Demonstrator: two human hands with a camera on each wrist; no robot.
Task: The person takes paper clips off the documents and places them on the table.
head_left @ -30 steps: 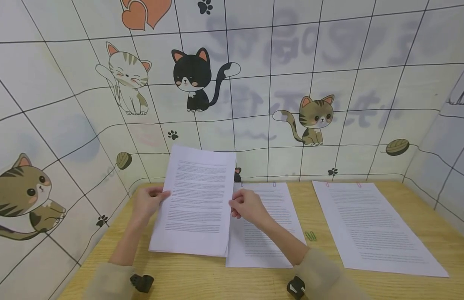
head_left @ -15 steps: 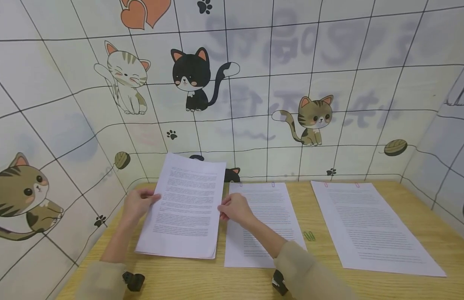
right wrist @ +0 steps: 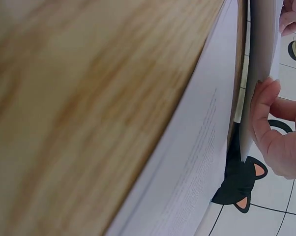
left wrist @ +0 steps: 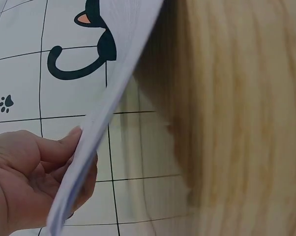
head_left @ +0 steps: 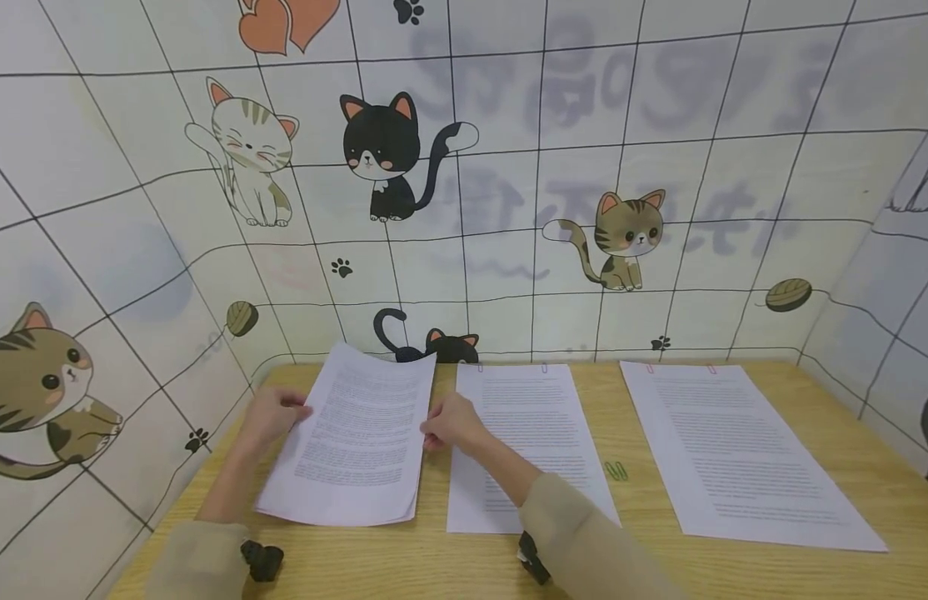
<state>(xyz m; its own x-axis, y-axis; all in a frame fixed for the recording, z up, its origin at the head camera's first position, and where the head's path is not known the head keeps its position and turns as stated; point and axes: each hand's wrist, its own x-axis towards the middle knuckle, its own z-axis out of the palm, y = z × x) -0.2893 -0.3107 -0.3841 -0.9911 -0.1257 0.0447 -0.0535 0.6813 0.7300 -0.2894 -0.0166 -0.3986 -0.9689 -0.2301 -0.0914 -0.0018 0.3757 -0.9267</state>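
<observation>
A stack of printed paper sheets [head_left: 355, 433] is held between both hands at the left of the table, slightly bowed and tilted, its top end higher than its near end. My left hand [head_left: 272, 417] pinches its left edge, thumb on the printed face; the left wrist view shows this hand [left wrist: 30, 177] with the sheets [left wrist: 106, 103] edge-on, above the wooden surface. On the opposite edge, my right hand [head_left: 455, 423] pinches the sheets between thumb and fingers. In the right wrist view, that hand [right wrist: 283, 135] grips the curved edge of the stack [right wrist: 262, 44].
Just right of the held stack lies a second printed set [head_left: 546, 442] with purple paper clips [head_left: 544, 367] along its top. Two green paper clips [head_left: 616, 471] rest beside it. Farther right is another set [head_left: 749, 450] with red clips [head_left: 711, 369]. A cat-patterned wall covering [head_left: 509, 275] rises behind the table [head_left: 464, 567].
Both hands have carried the held stack leftward and lowered its top end toward the table. The gap between it and the middle set has opened up; the other papers stay put.
</observation>
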